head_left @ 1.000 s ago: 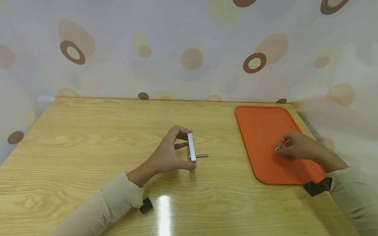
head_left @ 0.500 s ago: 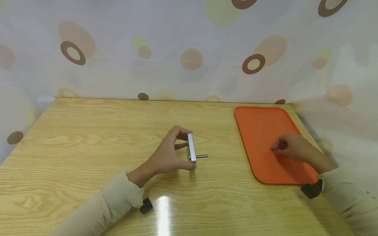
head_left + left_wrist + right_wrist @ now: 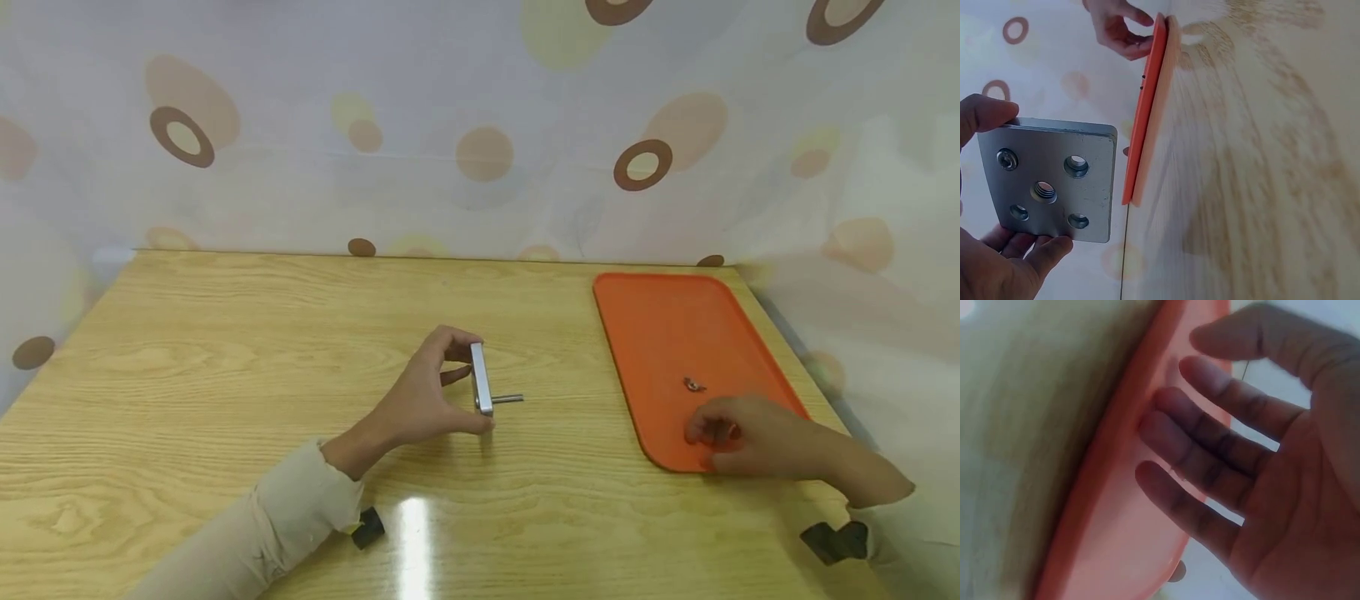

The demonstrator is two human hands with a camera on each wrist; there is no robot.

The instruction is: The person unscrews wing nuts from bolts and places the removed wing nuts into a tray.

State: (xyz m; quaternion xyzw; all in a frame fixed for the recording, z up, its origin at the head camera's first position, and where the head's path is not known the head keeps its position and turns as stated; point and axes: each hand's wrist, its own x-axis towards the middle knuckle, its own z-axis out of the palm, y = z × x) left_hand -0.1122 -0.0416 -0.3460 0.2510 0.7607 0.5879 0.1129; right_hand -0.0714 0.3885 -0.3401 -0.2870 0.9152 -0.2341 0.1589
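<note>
My left hand grips a square metal plate by its opposite edges, on edge above the table. A bolt passes through one corner and sticks out to the right. In the left wrist view, the plate shows its face with several holes, a threaded one at the centre, and the bolt's head at a corner. A small metal wing nut lies on the orange tray. Over the tray's near end is my right hand, fingers loosely bent and holding nothing.
The wooden table reaches back to a patterned cloth backdrop, which also hangs at both sides. The tray lies at the table's right side, its rim slightly raised.
My right hand has let go of the wing nut on the tray and moved towards the near edge, its fingers spreading. The left hand and plate have stayed almost still.
</note>
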